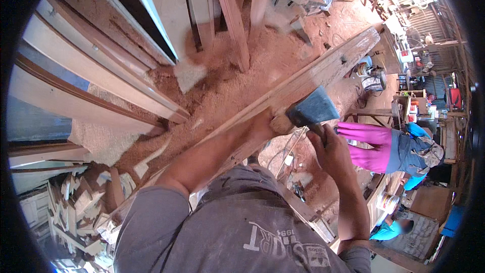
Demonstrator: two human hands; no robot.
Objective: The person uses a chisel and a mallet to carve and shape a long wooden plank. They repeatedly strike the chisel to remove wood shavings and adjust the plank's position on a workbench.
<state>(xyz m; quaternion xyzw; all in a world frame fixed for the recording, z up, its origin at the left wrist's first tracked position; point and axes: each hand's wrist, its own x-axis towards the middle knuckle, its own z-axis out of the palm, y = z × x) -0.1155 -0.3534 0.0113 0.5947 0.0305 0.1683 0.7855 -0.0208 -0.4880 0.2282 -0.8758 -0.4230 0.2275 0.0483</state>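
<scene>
In the head view, my right hand (331,149) is closed round the handle of a hatchet (313,106) with a broad, dark steel head. The blade lies over a long, weathered timber plank (343,58), which runs diagonally from lower left to upper right. My left hand (273,121) reaches onto that plank just left of the hatchet head. Its fingers are partly hidden near a tan patch or piece beside the blade, and I cannot tell what, if anything, they hold.
Tall boards (101,55) lean at upper left above sawdust-covered ground (262,65). A pile of offcuts (81,207) lies at lower left. A person in pink trousers (374,146) and another in turquoise (386,230) are on the right, near a white bucket (388,202) and cluttered shelving (414,106).
</scene>
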